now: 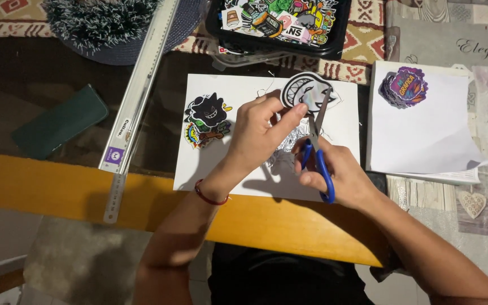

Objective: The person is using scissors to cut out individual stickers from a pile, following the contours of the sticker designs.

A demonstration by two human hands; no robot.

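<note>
The glass-topped table (57, 107) with its yellow wooden edge carries everything. On it, two white sheets: the larger sheet (227, 169) lies under your hands, and a second sheet (430, 135) lies to your right, apart from the first.

A black tray (334, 34) of loose stickers sits beyond the larger sheet, heaped and evidently uncut stock. A long metal ruler (136, 96) runs diagonally to your left, with a dark green case (57, 121) beyond it.

Finished work, as I judge it: a small pile of trimmed stickers (205, 121) on the left of the larger sheet, and a second stack (405, 86) on the right-hand sheet.

In hand: your left hand (258, 133) pinches the edge of a black-and-white grinning sticker (306, 90), holding it above the sheet's far edge. Your right hand (334, 169) is closed through the blue handles of the scissors (316, 152), blades parted at the sticker's lower margin.

The cut appears partway round (a white border remains visible). Offcuts (280, 158) lie beneath your hands. Much of the tray remains.
</note>
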